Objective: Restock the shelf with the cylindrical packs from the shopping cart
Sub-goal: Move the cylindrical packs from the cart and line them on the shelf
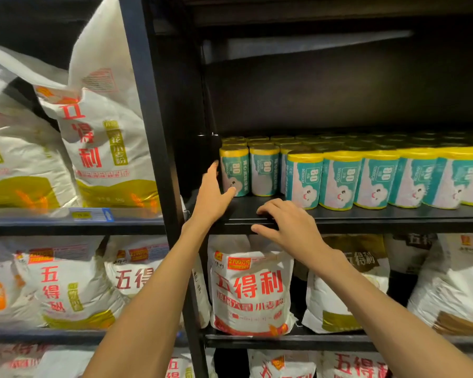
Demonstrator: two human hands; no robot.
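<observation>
The cylindrical packs (pixel 339 178) stand upright in rows on the black shelf (pixel 366 216), long axes vertical. My left hand (pixel 210 197) reaches in with straight fingers, thumb touching the leftmost pack (pixel 234 173). My right hand (pixel 287 227) holds nothing, its loosely curled fingers resting on the shelf's front edge.

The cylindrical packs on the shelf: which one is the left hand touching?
The leftmost front pack, beside the black upright; the left hand rests its thumb on it.

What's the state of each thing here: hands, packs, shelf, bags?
left hand: open, thumb touching the leftmost pack
right hand: open, fingers resting on the shelf edge
cylindrical packs: upright, in rows
flour bags: stacked on lower shelves
</observation>
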